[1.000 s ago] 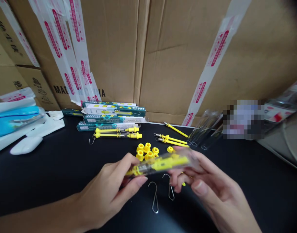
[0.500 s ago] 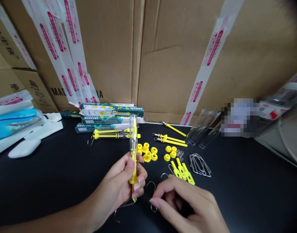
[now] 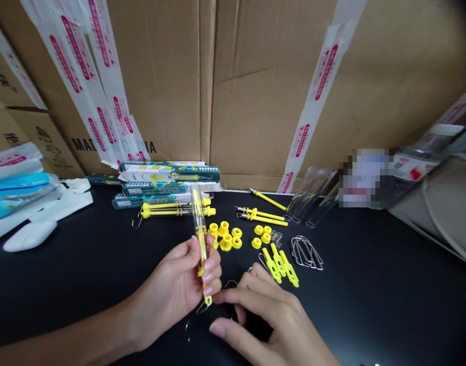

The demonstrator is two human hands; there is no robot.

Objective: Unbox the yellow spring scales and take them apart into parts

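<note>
My left hand (image 3: 192,272) is closed around a spring scale (image 3: 199,223), a clear tube with a yellow rod inside, held almost upright and leaning slightly left. From the yellow tab at its lower end hangs a bent wire hook (image 3: 203,306). My right hand (image 3: 261,315) is open just right of that end, thumb and index finger apart, index fingertip close to the tab. Partly hidden behind the right fingers is a thin metal hook (image 3: 231,282). Beyond that hand lie yellow slotted pieces (image 3: 279,264).
Yellow caps (image 3: 225,242), small springs (image 3: 276,238) and bent wires (image 3: 307,253) lie on the black table. Farther back are spring scales (image 3: 172,211), yellow rods (image 3: 263,218), clear tubes (image 3: 311,195) and stacked boxes (image 3: 167,183). A cardboard wall (image 3: 248,101) stands behind.
My right thumb and index finger have spread from a pinch near the thin hook, and the index finger has come nearer the scale's lower end. The scale's top now leans left.
</note>
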